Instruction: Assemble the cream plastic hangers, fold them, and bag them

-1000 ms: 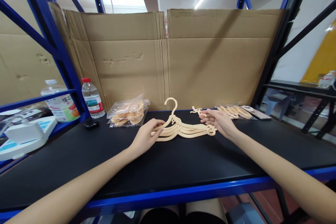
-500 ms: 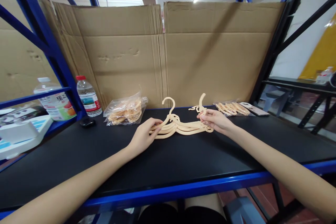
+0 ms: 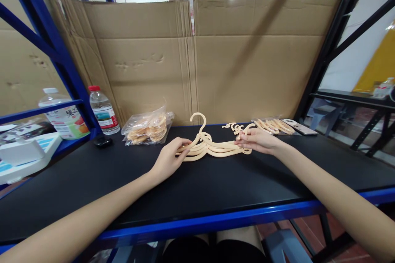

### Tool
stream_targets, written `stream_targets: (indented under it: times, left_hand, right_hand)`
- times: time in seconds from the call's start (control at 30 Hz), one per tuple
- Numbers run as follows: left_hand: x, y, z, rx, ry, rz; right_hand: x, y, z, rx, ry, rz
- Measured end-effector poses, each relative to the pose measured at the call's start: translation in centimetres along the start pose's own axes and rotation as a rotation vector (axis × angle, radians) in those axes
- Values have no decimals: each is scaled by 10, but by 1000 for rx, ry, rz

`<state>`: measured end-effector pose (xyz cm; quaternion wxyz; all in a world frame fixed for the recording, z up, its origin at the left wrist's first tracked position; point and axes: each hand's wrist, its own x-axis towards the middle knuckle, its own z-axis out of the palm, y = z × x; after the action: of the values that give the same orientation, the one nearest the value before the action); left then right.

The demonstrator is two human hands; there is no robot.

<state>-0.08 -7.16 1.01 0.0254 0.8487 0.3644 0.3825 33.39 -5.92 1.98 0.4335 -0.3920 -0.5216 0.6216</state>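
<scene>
Beige plastic clothes hangers [image 3: 220, 154] lie in a stack on the black tabletop [image 3: 185, 189]. The top one has its hook standing up at the middle. My left hand [image 3: 170, 157] pinches the left arm of the top hanger between thumb and fingers. At the other end, my right hand [image 3: 261, 141] is closed on a loose beige hanger hook [image 3: 250, 126], tilted to the right, with its fingertips right at the top hanger's right arm. Whether the fingers also grip that arm I cannot tell. Several loose hooks [image 3: 230, 125] lie just behind that hand.
A clear bag of beige pieces [image 3: 148, 128] and a red-capped water bottle [image 3: 104, 113] stand at the back left, near a small black object [image 3: 103, 142]. Another bag [image 3: 274, 126] and a phone [image 3: 299, 127] lie back right. Cardboard [image 3: 148, 61] walls the rear.
The hook in my right hand has tipped from upright to leaning right, and more loose hooks show behind it. My left hand keeps its pinch on the hanger.
</scene>
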Motion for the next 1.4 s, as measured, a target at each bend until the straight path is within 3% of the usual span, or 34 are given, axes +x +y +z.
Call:
stream_targets:
  times: [0.17,0.5,0.77,1.17,1.4]
  left_hand:
    - [-1,0,0,17,2,15]
    - [-1,0,2,-1,3,41]
    - [-2,-1,3,-6,-4,50]
    - [-1,2,2,7,15,78]
    - [-1,2,1,1,13,56]
  right_hand:
    - [-10,-11,4,-23,-127,119]
    - [-12,-11,15,-20,-178,182]
    - [-9,-6,16,-24,-144,201]
    - [-1,9,25,-100,53,-68]
    - [2,14,28,-113,163,-155]
